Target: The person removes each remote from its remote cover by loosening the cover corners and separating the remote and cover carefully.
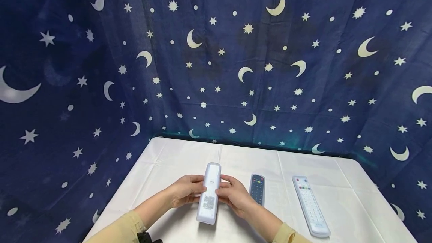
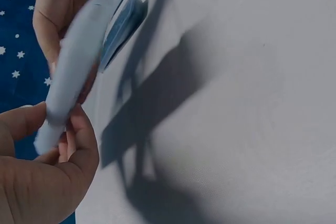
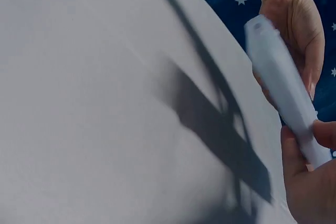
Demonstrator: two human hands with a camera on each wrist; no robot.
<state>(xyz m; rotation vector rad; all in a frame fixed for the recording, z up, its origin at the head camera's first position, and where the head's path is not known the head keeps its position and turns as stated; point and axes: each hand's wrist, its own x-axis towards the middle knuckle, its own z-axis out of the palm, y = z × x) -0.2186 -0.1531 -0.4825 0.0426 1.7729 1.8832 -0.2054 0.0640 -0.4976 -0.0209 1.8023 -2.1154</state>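
Both hands hold a white remote control point(image 1: 209, 194) above the table, its back with a grey printed label facing up in the head view. My left hand point(image 1: 187, 191) grips its left edge, thumb on the back and fingers beneath. On the opposite edge, my right hand point(image 1: 235, 195) pinches it the same way. The left wrist view shows the remote point(image 2: 79, 66) side-on between the two hands, clear of the tabletop. From the right wrist, the remote point(image 3: 281, 80) slants between both hands; its button side is hidden.
A dark remote point(image 1: 257, 189) lies just beyond the right hand, partly covered by it. Farther right lies another white remote point(image 1: 311, 206), buttons up. The white-covered table point(image 1: 182, 153) meets a dark blue curtain point(image 1: 229, 66) with moons and stars.
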